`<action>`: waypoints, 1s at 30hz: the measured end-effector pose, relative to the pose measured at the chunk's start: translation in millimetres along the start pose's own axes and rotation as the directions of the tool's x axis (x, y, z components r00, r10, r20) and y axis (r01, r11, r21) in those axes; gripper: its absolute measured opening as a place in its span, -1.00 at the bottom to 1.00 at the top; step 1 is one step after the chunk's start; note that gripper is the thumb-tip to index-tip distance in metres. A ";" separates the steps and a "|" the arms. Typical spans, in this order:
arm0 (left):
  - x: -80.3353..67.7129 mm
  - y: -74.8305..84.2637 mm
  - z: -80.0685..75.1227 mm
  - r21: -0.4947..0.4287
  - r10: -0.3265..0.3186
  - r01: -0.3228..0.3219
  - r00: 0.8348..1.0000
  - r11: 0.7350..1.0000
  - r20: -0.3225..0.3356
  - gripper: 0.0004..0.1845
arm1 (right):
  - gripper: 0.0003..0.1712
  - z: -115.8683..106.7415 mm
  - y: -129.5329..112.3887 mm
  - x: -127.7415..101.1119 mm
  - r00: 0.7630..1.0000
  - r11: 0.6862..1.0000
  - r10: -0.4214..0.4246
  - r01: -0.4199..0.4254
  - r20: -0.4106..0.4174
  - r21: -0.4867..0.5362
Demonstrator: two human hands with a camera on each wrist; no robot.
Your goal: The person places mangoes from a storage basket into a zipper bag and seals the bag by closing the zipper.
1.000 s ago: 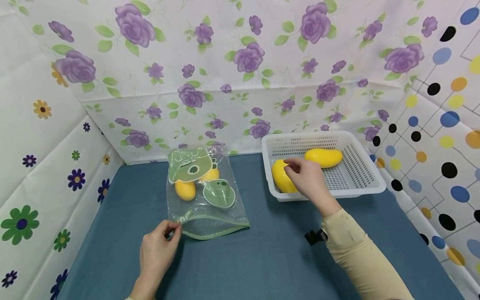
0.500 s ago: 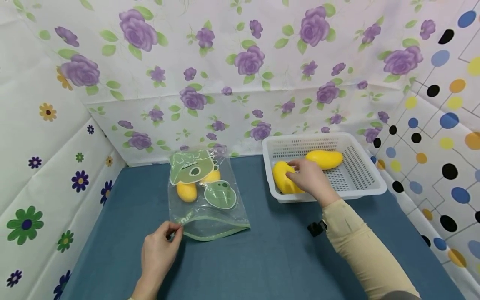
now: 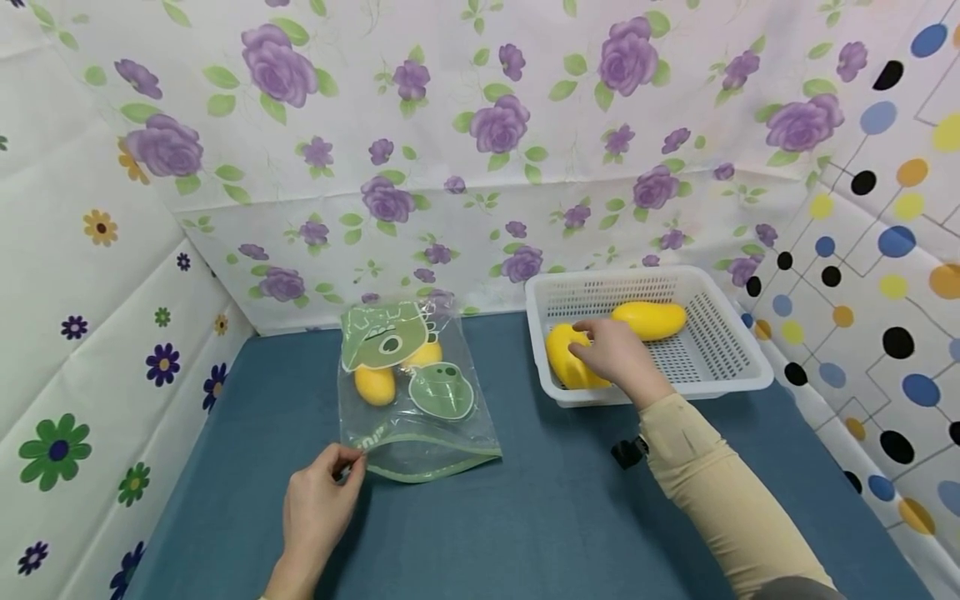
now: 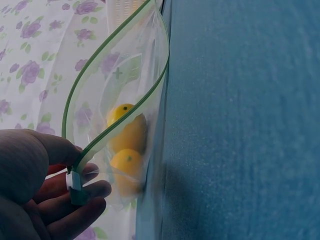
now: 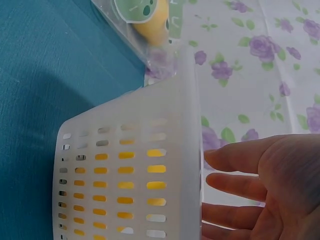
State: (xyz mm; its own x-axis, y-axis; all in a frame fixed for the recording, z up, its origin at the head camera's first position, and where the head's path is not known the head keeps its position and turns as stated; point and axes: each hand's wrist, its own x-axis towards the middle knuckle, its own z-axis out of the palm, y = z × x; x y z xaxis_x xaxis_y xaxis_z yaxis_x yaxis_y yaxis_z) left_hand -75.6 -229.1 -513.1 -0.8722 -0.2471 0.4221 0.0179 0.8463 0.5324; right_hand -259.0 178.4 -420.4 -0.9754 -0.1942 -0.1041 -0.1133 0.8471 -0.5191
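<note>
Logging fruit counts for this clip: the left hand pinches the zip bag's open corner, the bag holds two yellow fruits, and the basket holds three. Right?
Not quite. The head view shows two yellow fruits in the white basket, not three. The rest stands: the left hand pinches the zip bag at its open corner, and two fruits lie inside.
</note>
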 end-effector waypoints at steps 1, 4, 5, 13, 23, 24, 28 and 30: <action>0.1 0.2 -0.2 0.000 0.001 -0.001 1.000 1.000 0.001 -0.85 | -0.43 0.0 0.2 0.1 1.000 1.000 -0.001 0.001 -0.002 0.002; 0.8 0.6 -0.9 0.000 0.000 0.000 1.000 1.000 -0.008 -0.84 | -0.43 0.6 1.6 0.5 1.000 1.000 -0.004 0.004 -0.002 0.011; 1.0 0.9 -1.2 0.000 0.001 -0.001 1.000 1.000 -0.011 -0.84 | -0.43 0.9 2.2 0.5 1.000 1.000 -0.003 0.003 -0.002 0.014; 2.0 2.5 -1.5 0.001 -0.005 0.005 1.000 1.000 -0.008 -0.84 | -0.43 2.2 5.0 1.1 1.000 1.000 0.008 -0.008 -0.006 0.011; 0.7 1.8 -0.5 -0.002 -0.003 0.003 1.000 1.000 -0.022 -0.85 | -0.44 0.6 4.1 2.4 1.000 1.000 -0.004 0.004 -0.012 0.006; 0.7 1.7 -0.3 -0.002 -0.003 0.003 1.000 1.000 -0.022 -0.85 | -0.44 0.7 4.3 2.7 1.000 1.000 -0.006 0.006 -0.013 0.000; 0.6 1.6 0.2 -0.001 -0.002 0.002 1.000 1.000 -0.025 -0.84 | -0.45 0.2 4.7 3.2 1.000 1.000 -0.011 0.011 -0.014 -0.008; 0.9 1.7 0.5 -0.003 0.000 0.000 1.000 1.000 -0.022 -0.84 | -0.45 -0.4 5.2 3.6 1.000 1.000 -0.005 0.005 -0.012 -0.011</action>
State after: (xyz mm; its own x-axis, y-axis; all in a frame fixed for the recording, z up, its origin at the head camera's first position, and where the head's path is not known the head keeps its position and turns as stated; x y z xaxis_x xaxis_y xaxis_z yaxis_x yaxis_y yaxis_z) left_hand -76.6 -227.7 -512.2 -0.8611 -0.2577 0.4383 0.0196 0.8446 0.5350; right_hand -263.2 182.3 -423.2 -0.9770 -0.1926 -0.0912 -0.1202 0.8514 -0.5106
